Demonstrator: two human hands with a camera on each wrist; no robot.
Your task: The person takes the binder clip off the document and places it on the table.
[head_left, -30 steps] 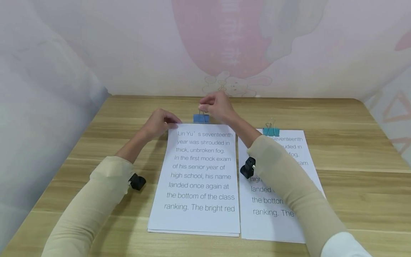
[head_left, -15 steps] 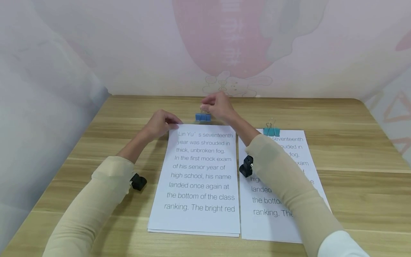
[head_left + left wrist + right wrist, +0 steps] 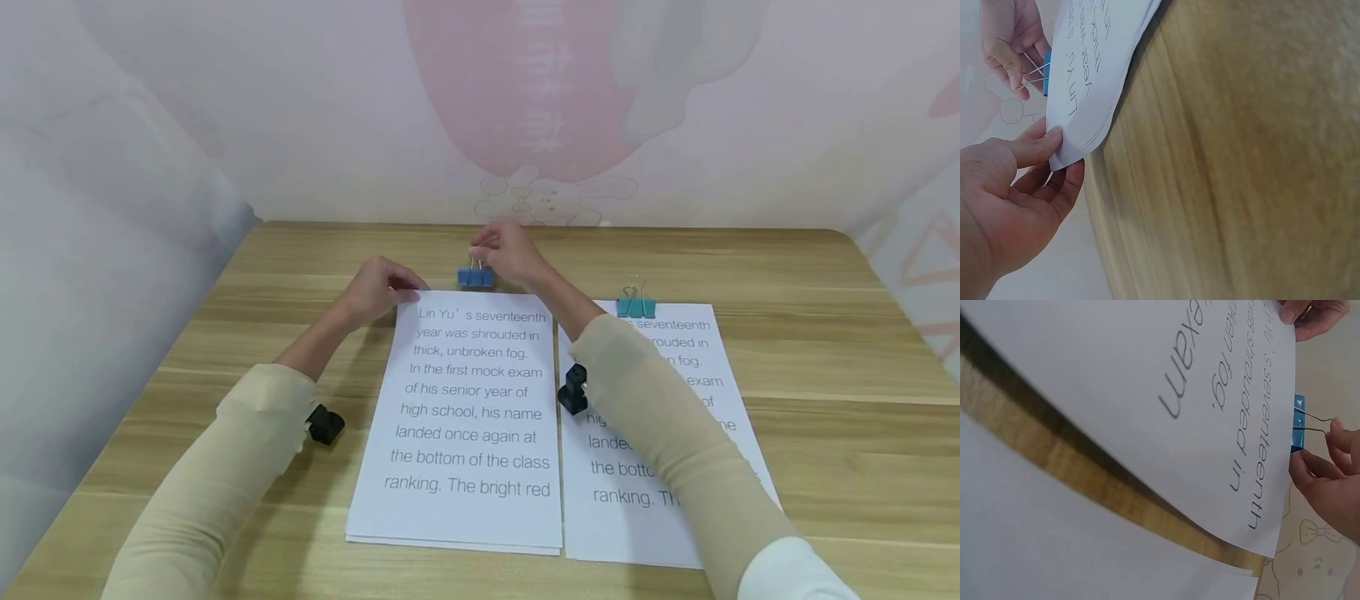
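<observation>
A stack of printed white sheets (image 3: 468, 417) lies in the middle of the wooden table (image 3: 810, 350). My left hand (image 3: 378, 287) pinches the stack's top left corner (image 3: 1063, 153) between thumb and fingers. A blue binder clip (image 3: 475, 276) sits at the stack's far edge. My right hand (image 3: 508, 248) pinches the clip's wire handles (image 3: 1316, 422) together. In the right wrist view the blue binder clip (image 3: 1297, 425) meets the paper's edge. Whether its jaws grip the sheets I cannot tell.
A second stack of printed sheets (image 3: 660, 433) lies to the right, held by a teal binder clip (image 3: 636, 307) at its top edge. My right forearm crosses over it. A pale wall with a pink drawing (image 3: 540, 108) rises behind the table.
The blue clip and my right hand have shifted slightly right and toward the stack's far edge. My left hand has stayed on the corner.
</observation>
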